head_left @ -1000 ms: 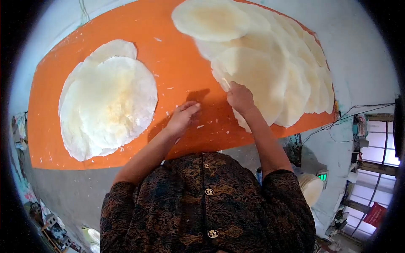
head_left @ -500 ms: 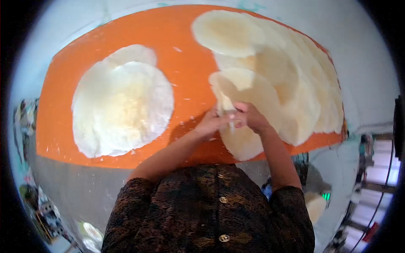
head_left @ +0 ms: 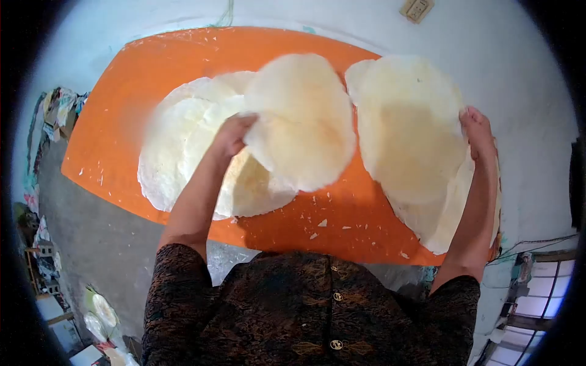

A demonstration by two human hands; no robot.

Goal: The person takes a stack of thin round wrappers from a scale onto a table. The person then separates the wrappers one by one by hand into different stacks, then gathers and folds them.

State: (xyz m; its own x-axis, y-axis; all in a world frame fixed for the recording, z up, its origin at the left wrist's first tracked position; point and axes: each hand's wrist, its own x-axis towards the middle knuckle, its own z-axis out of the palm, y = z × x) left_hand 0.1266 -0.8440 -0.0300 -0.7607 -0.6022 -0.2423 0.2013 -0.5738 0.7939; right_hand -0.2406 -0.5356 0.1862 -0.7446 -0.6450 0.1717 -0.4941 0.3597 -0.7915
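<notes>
Head camera, looking down: I see my left hand (head_left: 231, 134) gripping the edge of a thin, round, pale cream rice-paper sheet (head_left: 302, 122), its fingers closed on the rim, the sheet slightly blurred and raised above the flat orange tabletop (head_left: 122, 91). That lifted sheet hangs between two heaps, its lower left part overlapping a stack of round, off-white sheets (head_left: 183, 152) lying on the left half of the orange surface. My right hand (head_left: 477, 131) rests at the far right edge of a second pile of overlapping pale round sheets (head_left: 409, 134), fingers together and pressed to the top sheet's rim; I cannot tell whether they pinch it or only touch it. This right pile reaches to the table's near right corner. Small white flakes (head_left: 320, 224) dot the bare orange strip near my body. Both forearms come out of dark brown patterned sleeves (head_left: 177, 280), and a row of gold buttons (head_left: 334, 296) runs down the shirt front. Beyond the table, a pale wall (head_left: 519, 55) carries a small beige socket (head_left: 417, 8).
</notes>
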